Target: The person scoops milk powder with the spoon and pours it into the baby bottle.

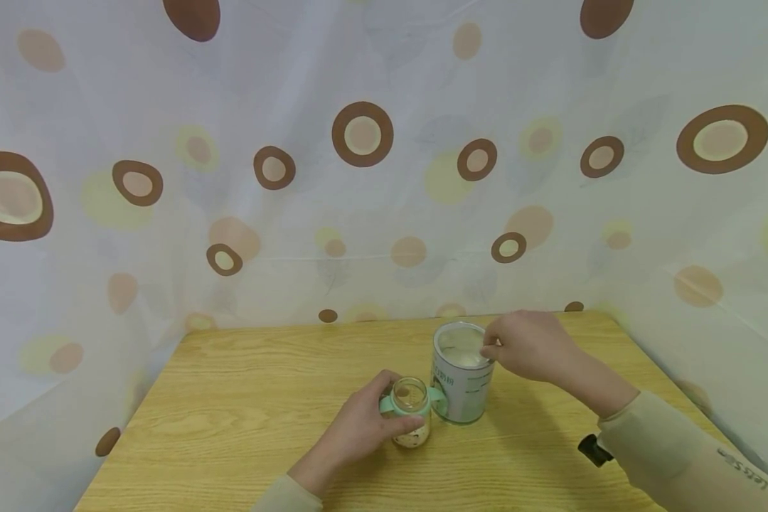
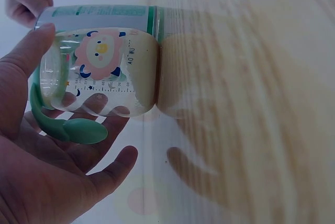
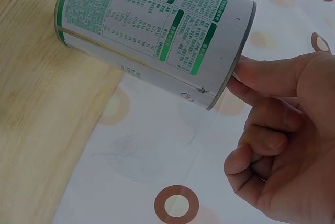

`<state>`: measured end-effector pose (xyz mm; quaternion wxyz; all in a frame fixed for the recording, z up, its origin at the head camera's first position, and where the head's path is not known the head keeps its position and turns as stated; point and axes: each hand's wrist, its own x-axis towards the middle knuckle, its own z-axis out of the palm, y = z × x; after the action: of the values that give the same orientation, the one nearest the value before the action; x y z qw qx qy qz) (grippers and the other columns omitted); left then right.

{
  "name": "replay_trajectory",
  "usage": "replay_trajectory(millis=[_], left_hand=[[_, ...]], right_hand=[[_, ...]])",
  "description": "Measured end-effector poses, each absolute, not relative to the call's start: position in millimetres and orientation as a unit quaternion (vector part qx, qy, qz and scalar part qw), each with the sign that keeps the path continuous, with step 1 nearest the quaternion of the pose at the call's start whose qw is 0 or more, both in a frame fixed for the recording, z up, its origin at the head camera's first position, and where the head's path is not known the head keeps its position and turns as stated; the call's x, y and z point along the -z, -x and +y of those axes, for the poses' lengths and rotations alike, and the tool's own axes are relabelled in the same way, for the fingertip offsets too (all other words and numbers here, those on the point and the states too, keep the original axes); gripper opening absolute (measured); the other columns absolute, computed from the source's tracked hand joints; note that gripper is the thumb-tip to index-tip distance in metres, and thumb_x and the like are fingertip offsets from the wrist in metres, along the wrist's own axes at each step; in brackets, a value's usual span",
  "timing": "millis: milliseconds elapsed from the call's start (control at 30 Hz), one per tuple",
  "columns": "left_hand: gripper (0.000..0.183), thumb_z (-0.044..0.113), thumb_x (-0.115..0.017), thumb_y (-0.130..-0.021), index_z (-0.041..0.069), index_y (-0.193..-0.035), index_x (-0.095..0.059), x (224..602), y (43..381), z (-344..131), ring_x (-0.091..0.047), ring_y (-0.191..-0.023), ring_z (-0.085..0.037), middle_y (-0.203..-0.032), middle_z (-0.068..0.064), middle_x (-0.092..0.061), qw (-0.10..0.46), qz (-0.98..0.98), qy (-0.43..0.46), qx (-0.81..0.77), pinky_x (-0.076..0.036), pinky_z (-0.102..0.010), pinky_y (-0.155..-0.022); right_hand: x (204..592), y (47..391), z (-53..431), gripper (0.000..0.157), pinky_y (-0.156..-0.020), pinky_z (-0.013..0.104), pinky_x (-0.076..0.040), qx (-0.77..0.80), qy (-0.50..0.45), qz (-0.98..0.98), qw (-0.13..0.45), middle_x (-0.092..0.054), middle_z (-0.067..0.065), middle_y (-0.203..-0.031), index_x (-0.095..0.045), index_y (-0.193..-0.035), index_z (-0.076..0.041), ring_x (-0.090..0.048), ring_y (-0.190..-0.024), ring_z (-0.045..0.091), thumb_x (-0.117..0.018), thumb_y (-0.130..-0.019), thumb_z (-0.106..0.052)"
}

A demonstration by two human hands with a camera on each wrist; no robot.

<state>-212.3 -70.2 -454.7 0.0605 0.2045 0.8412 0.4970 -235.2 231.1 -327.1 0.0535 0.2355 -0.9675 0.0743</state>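
My left hand (image 1: 360,425) grips a clear baby bottle (image 2: 107,59) with a green collar and handles (image 2: 84,131). The bottle stands upright on the table, its mouth uncovered, with pale contents at the bottom. Just to its right is an upright, lidless milk powder can (image 1: 466,391), white and green, with pale powder (image 1: 462,356) inside. My right hand (image 1: 530,346) is at the can's right rim. Thumb and forefinger pinch together over the mouth, the other fingers curled in the right wrist view. Whatever they pinch is hidden by the can's wall.
Bottle and can stand on a wood-grain table (image 1: 243,398). A pale curtain (image 1: 294,85) with brown and yellow circles hangs behind the table and along both sides. A black strap piece (image 1: 594,451) shows beneath the right sleeve (image 1: 659,434).
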Motion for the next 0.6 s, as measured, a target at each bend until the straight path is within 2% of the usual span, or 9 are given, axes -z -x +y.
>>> replay_trajectory(millis=[200, 600], left_hand=[[0.058, 0.043, -0.091, -0.094, 0.013, -0.136, -0.064, 454.2, 211.9, -70.0, -0.067, -0.112, -0.018, -0.125, -0.002, -0.072, 0.060, 0.841, -0.203, -0.497, -0.056, -0.051, -0.098], [0.059, 0.043, -0.091, -0.094, 0.013, -0.137, -0.064, 454.0, 211.6, -69.8, -0.067, -0.111, -0.018, -0.124, 0.000, -0.072, 0.060, 0.841, -0.202, -0.498, -0.056, -0.051, -0.098]], right_hand=[[327.7, 236.2, 232.9, 0.012, -0.060, 0.036, -0.048, -0.120, -0.207, -0.971, 0.025, -0.075, -0.011, -0.089, -0.083, -0.091, -0.021, -0.059, -0.069, 0.010, -0.081, -0.102, -0.025], [332.8, 234.1, 238.7, 0.014, -0.066, 0.039, -0.048, -0.201, -0.173, -0.964, 0.010, -0.076, -0.007, -0.090, -0.084, -0.097, -0.017, -0.057, -0.072, 0.016, -0.078, -0.104, -0.028]])
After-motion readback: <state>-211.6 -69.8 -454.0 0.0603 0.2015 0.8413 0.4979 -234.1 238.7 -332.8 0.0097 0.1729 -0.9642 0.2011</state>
